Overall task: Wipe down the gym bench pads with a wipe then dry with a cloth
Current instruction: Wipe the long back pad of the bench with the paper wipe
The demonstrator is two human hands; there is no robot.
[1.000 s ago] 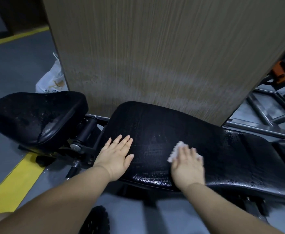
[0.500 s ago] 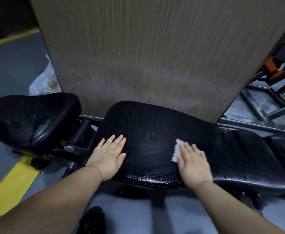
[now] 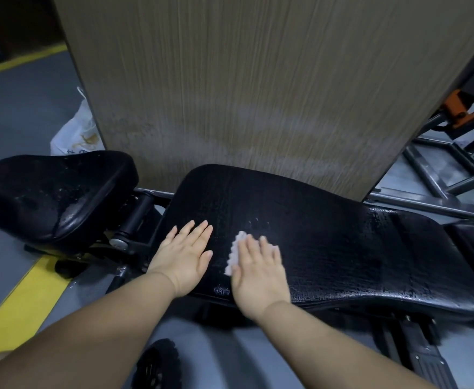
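The right hand (image 3: 258,272) has slid the white wipe (image 3: 236,249) leftward along the long bench pad (image 3: 356,248). It now lies just beside the left hand (image 3: 185,255), where half a second ago a wide gap of pad separated them. Both hands lie flat with straight fingers near the pad's front edge, towards its left end. The right presses the wipe down and the left rests bare on the pad, holding nothing. The pad's right half looks wet. A separate seat pad (image 3: 53,197) sits off the left end. A wooden panel (image 3: 258,94) stands right behind the bench, with a plastic bag (image 3: 74,133) beside its left edge and a metal frame (image 3: 440,178) to its right.
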